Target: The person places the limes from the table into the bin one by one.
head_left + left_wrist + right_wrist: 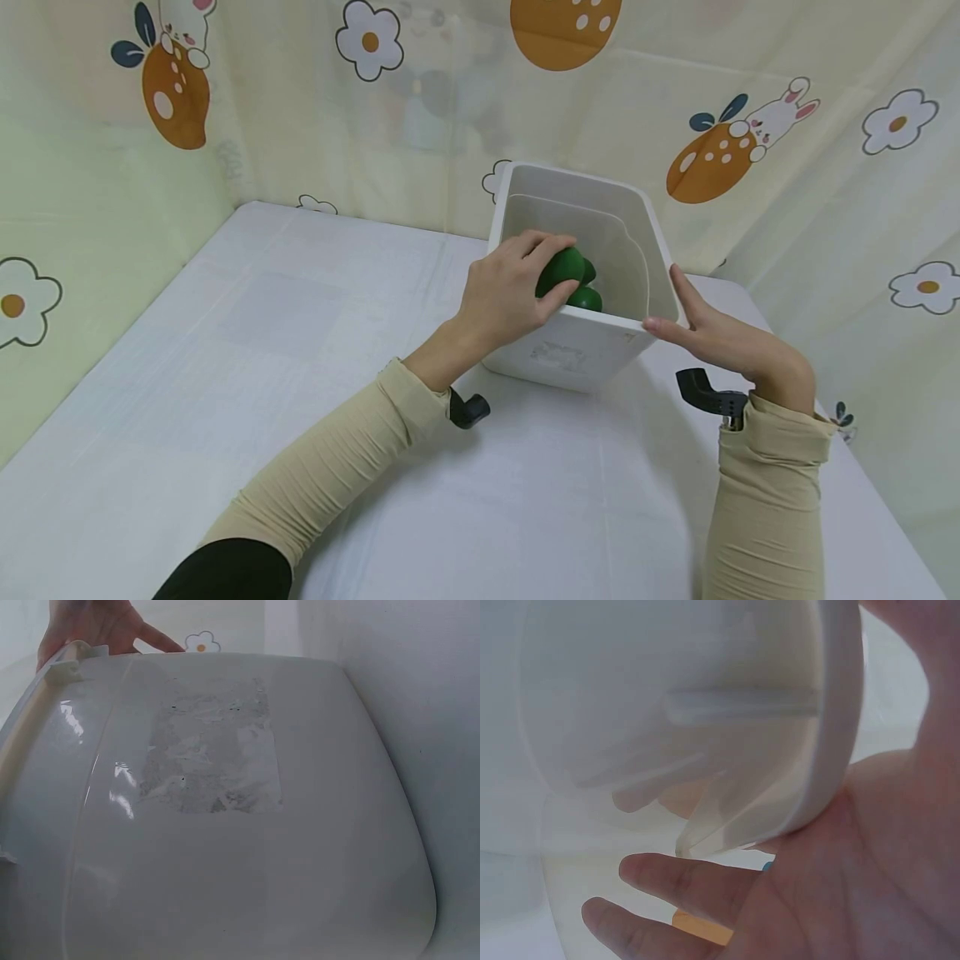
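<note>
**A green ball goes over the edge of the white tub**

The left hand (506, 292) reaches over the near wall of the white plastic tub (581, 346). Its fingers curl round a smooth, round, dark green ball-shaped toy (561, 268) and hold it just inside the tub, up near the rim. More round green toys (587, 298) lie lower down in the tub, just under the held one. I cannot tell how many there are.

The right hand (712, 337) is flat and open. Its straight fingers press on the right near corner of the tub and hold nothing. In the right wrist view the palm (855, 847) lies against the curved rim.

The tub stands on the white bench (225, 333), near the back wall with the flower and bunny cloth (750, 125).

The green toy looks small, light and hard. Its skin looks shiny, so it may slip. A hold with fingers all around its middle seems best, as the hand has it now. The tub looks light and stiff, with thin smooth walls. It could slide on the bench, so a flat hand on its corner or a grip on its thick rim would keep it in place.
</note>
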Demonstrator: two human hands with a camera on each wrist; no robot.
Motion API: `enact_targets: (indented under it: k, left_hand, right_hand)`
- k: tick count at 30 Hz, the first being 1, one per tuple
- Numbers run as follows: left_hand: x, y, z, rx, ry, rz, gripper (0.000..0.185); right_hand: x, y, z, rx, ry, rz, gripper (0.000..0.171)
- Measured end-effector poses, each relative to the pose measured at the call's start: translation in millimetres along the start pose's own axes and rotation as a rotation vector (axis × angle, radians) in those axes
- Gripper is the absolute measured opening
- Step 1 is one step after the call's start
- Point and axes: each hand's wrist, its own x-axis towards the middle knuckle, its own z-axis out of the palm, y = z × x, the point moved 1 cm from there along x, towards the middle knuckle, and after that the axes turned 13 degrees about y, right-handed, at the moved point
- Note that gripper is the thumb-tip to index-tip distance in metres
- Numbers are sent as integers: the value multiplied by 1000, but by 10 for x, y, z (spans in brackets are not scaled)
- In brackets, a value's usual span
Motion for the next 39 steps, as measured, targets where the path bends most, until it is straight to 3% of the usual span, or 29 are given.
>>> enact_targets:
  k: [10, 29, 39]
  left_hand:
    - [8, 1, 11, 20, -17, 15, 43]
    - [3, 2, 16, 16, 34, 32, 41]
    - [6, 4, 17, 16, 24, 25, 41]
  right_hand:
    - [7, 7, -5, 1, -2, -2, 88]
    - [21, 19, -15, 2, 1, -15, 87]
    - [16, 17, -11, -12, 6, -2, 85]
